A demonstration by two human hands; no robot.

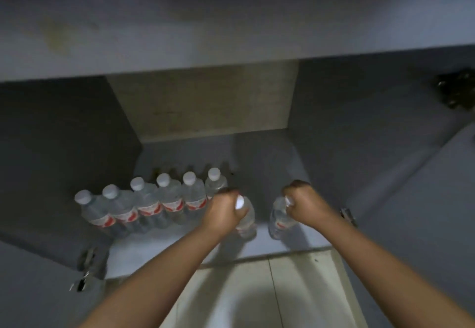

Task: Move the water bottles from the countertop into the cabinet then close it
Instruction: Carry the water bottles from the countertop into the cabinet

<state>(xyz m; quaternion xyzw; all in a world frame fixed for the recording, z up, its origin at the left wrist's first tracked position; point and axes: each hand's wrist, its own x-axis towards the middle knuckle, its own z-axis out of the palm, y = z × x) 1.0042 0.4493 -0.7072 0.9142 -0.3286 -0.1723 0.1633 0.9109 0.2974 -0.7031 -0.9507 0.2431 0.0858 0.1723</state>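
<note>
Left door [30, 289]: swung open at 8 o'clock, hinge [86, 268] on its inner edge.
Cabinet [195, 253]: open, pale shelf floor, dim interior; back panel at 12 o'clock.
Bottle row [146, 204]: six clear water bottles with white caps and red-and-white labels, upright, touching side by side, running from 9 o'clock toward the centre of the shelf floor.
Left hand [225, 209]: grip clamped around the neck of the left bottle [246, 221]; white cap shows beside the thumb.
Left bottle: upright on the shelf floor, just beside the right end of the row.
Right bottle [279, 221]: upright on the shelf floor, near the left bottle, apart from it.
Right hand [304, 205]: grip clamped over the top of the right bottle; cap mostly hidden.
Right door [424, 225]: swung open at 3 o'clock.
Floor [257, 297]: pale tiles at 6 o'clock, between the forearms.
</note>
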